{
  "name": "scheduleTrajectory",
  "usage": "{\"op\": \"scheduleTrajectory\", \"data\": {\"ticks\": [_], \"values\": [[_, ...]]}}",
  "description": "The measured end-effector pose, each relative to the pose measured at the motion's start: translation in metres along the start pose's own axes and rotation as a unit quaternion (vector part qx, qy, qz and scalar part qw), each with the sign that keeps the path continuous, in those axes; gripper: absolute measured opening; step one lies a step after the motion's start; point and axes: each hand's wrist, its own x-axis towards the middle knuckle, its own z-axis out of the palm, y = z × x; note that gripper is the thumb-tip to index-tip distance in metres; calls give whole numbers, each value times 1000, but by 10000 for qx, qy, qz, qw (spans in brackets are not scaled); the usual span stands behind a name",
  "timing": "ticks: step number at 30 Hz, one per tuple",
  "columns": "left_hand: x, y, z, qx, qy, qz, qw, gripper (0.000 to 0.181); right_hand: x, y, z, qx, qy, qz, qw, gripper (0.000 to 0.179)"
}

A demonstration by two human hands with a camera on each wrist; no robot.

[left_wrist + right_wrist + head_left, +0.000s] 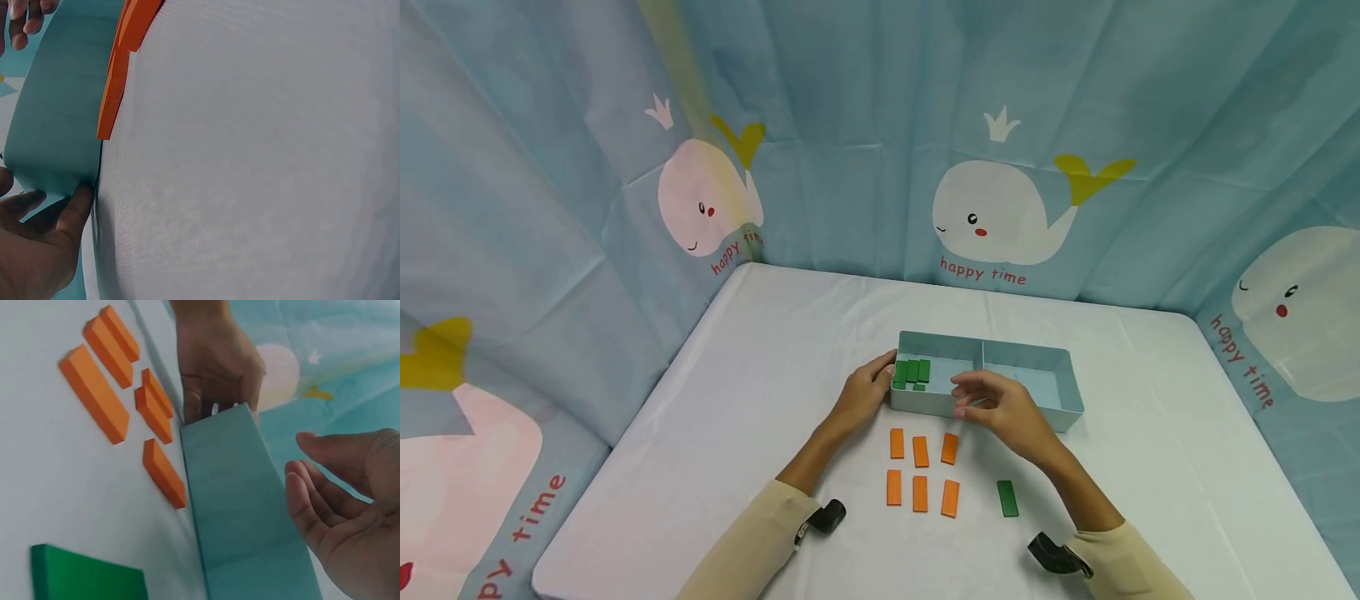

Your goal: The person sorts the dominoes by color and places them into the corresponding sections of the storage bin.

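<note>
A light blue two-compartment box point(925, 403) stands on the table, with several green blocks point(912, 371) at the left of its left compartment. My left hand point(859, 397) holds the box's left end; in the left wrist view its fingertips point(78, 197) touch the end wall. Over the front wall, near the divider, hovers my right hand point(1000, 408), thumb and fingers apart with nothing between them. In front of the box lie several flat orange blocks point(921, 493) in two rows. One green block point(1007, 498) lies right of them, below the right hand.
A white cloth covers the table point(760, 367). Behind it hangs a blue curtain point(850, 208) with whale prints. Each sleeved forearm carries a black wrist camera, one at the left wrist point(827, 517) and one at the right point(1054, 553).
</note>
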Motion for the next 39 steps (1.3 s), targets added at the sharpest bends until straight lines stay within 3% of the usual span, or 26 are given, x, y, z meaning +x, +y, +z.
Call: {"op": "scheduleTrajectory", "data": {"ticks": [25,39], "values": [[0,-1,0,84,-5,56,9999,53,-42,20,-8,-178,-170,270,9993,44],[-1,2,-1,94,-9,55,9999,54,-67,36,-13,-444,-161,908,9947,47]]}}
